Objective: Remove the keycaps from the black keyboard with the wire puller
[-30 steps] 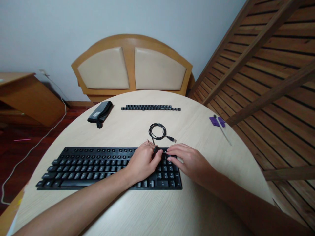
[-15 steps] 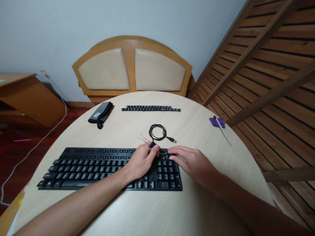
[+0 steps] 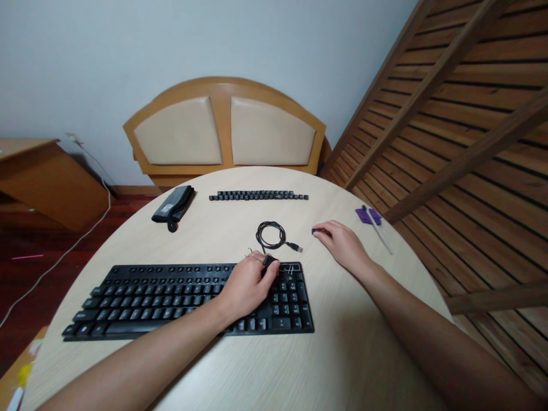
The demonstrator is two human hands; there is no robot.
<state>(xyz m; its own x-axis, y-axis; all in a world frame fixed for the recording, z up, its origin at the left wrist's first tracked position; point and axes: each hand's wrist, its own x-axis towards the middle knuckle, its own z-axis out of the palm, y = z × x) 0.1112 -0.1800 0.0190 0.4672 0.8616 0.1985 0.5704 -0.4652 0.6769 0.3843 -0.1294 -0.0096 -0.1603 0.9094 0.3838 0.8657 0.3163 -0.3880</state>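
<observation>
Black keycap [image 3: 314, 232] — in right hand [image 3: 343, 244]

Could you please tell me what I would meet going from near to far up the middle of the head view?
Black keyboard, coiled black cable, row of loose keycaps, arched wooden frame with cream panels.

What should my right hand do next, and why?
Your right hand should probably carry its pinched black keycap to the rows of loose keycaps: it is clear of the keyboard, and similar keycaps are lined up there.

Left arm [image 3: 162, 352] and right arm [image 3: 405, 314] reach forward, left fingers [image 3: 269, 276] curled, right fingers [image 3: 326, 226] pinched.
</observation>
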